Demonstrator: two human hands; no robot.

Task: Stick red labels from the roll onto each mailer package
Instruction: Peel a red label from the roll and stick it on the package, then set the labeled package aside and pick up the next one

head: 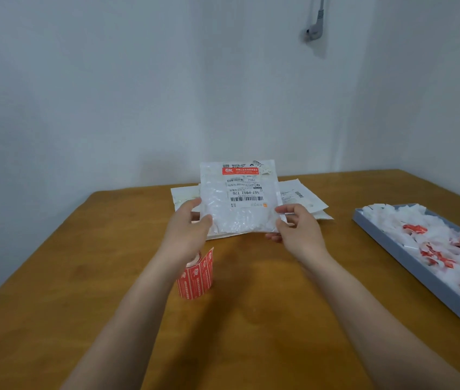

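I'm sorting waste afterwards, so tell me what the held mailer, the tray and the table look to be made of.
Held mailer: probably glossy white plastic film; it crinkles and glints between the left hand and right hand.
Tray: matte grey, plastic or coated board; I cannot tell which.
Table: wood or wood-look laminate, with a warm brown, faintly streaked, slightly shiny top.

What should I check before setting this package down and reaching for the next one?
1. Red label on the held package: ok, stuck along its top edge.
2. Grip: ok, left hand and right hand each pinch a lower corner.
3. Label lying flat: cannot tell, too small.
4. Label roll at hand: ok, upright on the table under the left wrist.
5. Remaining packages: ok, stacked behind the held one.
6. Gray tray: ok, at the right, holding peeled backing scraps.
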